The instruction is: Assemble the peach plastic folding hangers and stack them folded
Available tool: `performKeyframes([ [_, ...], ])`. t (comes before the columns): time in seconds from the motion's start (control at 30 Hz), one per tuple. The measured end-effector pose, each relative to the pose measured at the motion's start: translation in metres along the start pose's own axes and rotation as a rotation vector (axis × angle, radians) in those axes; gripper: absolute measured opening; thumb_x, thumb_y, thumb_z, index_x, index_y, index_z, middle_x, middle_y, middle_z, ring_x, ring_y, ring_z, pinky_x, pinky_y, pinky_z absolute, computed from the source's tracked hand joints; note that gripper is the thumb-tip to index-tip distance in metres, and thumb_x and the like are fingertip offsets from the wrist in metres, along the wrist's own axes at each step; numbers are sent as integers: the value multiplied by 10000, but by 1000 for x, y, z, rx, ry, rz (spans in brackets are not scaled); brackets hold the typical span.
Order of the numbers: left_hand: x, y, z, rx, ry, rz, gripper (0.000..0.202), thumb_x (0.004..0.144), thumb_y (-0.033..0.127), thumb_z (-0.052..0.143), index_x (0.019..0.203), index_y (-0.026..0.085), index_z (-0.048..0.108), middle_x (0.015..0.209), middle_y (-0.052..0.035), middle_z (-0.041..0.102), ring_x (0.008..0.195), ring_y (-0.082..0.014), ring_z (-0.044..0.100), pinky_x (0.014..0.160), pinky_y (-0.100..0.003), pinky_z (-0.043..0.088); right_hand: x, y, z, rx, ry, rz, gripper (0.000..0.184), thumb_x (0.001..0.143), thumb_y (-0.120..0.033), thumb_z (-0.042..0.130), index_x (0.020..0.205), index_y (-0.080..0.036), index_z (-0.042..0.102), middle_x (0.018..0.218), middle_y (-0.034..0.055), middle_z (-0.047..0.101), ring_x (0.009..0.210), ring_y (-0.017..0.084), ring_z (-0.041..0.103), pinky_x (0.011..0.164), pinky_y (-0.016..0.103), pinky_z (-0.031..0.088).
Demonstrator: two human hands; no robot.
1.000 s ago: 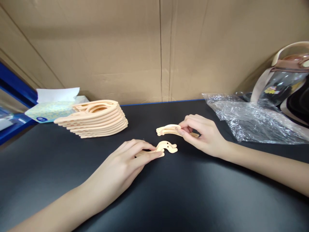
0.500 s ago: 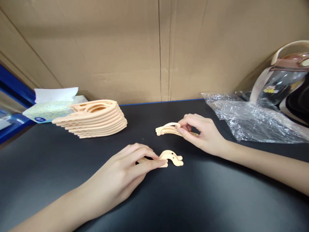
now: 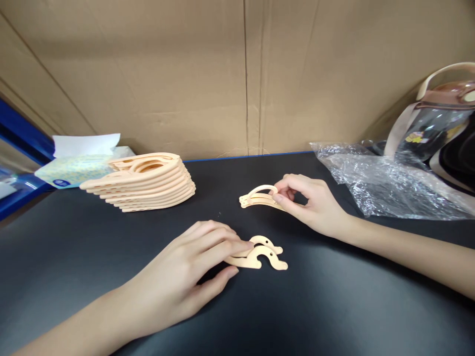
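My left hand (image 3: pixel 193 267) pinches a small peach plastic hook-shaped piece (image 3: pixel 260 254) that lies flat on the black table (image 3: pixel 260 316) near the middle. A little further back, my right hand (image 3: pixel 311 205) grips a second peach plastic piece (image 3: pixel 258 196), a flat curved part with an arched loop, and its fingers hold the loop lifted off the base. A stack of several flat peach plastic hangers (image 3: pixel 144 182) rests at the back left, out of reach of both hands.
A tissue pack (image 3: pixel 79 160) lies behind the stack at the far left, beside a blue rail (image 3: pixel 22 136). Crumpled clear plastic film (image 3: pixel 386 180) and a helmet with a visor (image 3: pixel 441 123) fill the back right. A cardboard wall (image 3: pixel 237 74) closes the table's far edge.
My left hand has dragged the hook-shaped piece toward me and to the right. My right hand has raised the loop of its piece slightly.
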State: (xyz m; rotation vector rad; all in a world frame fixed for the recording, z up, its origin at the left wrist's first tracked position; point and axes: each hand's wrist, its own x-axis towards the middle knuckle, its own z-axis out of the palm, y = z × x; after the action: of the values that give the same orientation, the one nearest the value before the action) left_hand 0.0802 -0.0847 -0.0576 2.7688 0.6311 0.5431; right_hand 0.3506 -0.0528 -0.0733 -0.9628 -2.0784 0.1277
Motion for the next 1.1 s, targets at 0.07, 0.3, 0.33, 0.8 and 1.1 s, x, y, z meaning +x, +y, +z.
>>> performKeyframes([
  [0.07,-1,1,-1,23,-12,9,355,961,150,511,1300,243,564,1187,-60,634,1077,-180,569,924,-276,473,0,1,0,2,-1,-4,141,947,-235,543,813,-201,570,668,-30,549,598,111,501,614,256,407],
  [0.3,-2,4,-1,104,-77,149,390,984,340,522,1343,187,547,1331,-118,577,1087,-229,552,932,-341,456,0,1,1,7,-4,-15,108,935,-208,562,830,-194,582,670,-37,545,601,104,498,620,255,399],
  [0.33,-2,4,-1,99,-81,145,395,987,344,519,1342,175,542,1332,-120,577,1085,-226,551,932,-340,452,0,1,1,8,-4,-15,106,935,-208,563,832,-194,583,671,-37,545,602,105,497,621,256,398],
  [0.8,-5,5,0,86,-98,94,450,989,317,508,1403,151,448,1467,-95,493,1112,-198,547,937,-297,440,0,0,1,22,-22,-4,110,935,-194,561,826,-202,572,681,-40,542,614,106,491,639,261,391],
  [1.1,-6,6,-1,23,-107,59,463,984,320,523,1418,201,411,1420,-58,530,1160,-181,530,982,-269,398,-1,0,0,29,-23,3,110,936,-189,564,827,-199,573,681,-40,534,617,105,488,641,265,389],
])
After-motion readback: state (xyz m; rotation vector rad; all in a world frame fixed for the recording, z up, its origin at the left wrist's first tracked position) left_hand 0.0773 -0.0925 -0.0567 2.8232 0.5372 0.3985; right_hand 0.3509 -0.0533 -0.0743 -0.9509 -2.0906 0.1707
